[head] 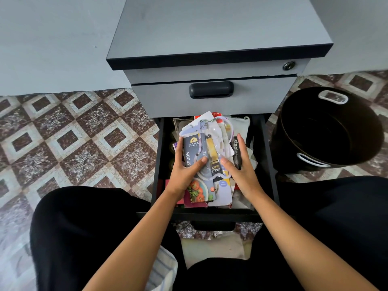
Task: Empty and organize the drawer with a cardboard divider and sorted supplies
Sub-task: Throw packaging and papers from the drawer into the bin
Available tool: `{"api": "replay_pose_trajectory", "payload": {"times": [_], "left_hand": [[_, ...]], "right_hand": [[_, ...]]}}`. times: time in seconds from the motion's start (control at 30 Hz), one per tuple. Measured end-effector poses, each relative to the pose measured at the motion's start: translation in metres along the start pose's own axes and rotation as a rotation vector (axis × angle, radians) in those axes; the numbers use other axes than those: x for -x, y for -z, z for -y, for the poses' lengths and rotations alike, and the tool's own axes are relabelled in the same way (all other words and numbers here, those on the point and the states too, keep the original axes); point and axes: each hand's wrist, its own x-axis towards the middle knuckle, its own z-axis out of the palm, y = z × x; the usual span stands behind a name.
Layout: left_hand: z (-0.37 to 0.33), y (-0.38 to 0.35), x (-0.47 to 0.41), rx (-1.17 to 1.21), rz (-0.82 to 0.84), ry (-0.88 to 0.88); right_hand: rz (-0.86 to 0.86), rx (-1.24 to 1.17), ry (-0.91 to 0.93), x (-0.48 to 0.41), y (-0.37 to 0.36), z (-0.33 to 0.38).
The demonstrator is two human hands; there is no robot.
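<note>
While the left hand and right hand clasp the pile of packs at its 9 and 3 o'clock sides inside the open drawer, emptying seems in hand, and next I think the pile must rise level without shedding.

A grey cabinet, edged in black and fitted with a black handle, stands against a pale blue-grey wall on a floor of maroon-and-cream diamond tiles. The drawer is black. Inside, a navy spoon pack and black stapler pack carry white lettering. The bin is black, with white-rimmed grips.
</note>
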Motion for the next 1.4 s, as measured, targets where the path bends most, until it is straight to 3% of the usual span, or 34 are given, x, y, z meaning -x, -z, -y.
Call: {"api": "replay_pose_trajectory", "payload": {"times": [0.93, 1.17, 1.4], "left_hand": [[-0.049, -0.016, 0.029, 0.023, 0.113, -0.004], [-0.060, -0.044, 0.028, -0.029, 0.213, -0.020], [-0.072, -0.103, 0.017, -0.148, 0.380, 0.003]], "right_hand": [[-0.078, -0.163, 0.042, 0.037, 0.007, 0.035], [-0.178, -0.213, 0.067, 0.050, 0.033, 0.045], [-0.385, -0.364, 0.058, 0.065, 0.079, 0.044]]}}
